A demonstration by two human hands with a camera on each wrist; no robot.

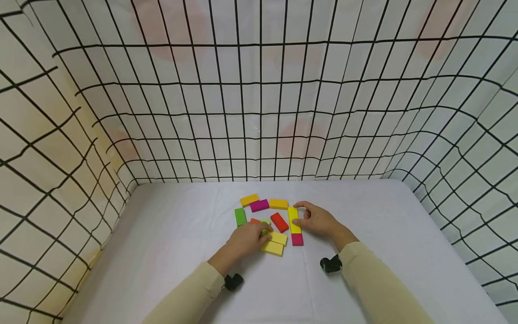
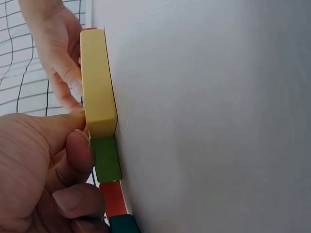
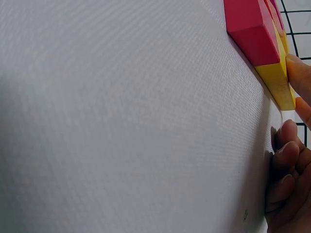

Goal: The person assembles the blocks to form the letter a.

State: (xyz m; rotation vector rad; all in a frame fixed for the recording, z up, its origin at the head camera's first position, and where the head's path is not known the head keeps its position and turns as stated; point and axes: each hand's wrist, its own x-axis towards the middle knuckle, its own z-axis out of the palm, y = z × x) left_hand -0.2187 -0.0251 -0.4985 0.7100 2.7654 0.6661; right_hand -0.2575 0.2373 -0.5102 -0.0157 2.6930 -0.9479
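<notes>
My left hand reaches over a lime green block, its index finger and thumb close together there. In the left wrist view its thumb is right at the end of a pale yellow block; I cannot tell what its curled fingers hold. A second pale yellow block lies alongside. My right hand pinches a yellow block, index finger at the far end and thumb at the side. A crimson block adjoins its near end. A red block lies at an angle between the hands.
Two amber blocks and a magenta block form the far row. On the left is a green block; an orange-red block is partly hidden by my left hand. A white cloth covers the table, with black wire grid around it.
</notes>
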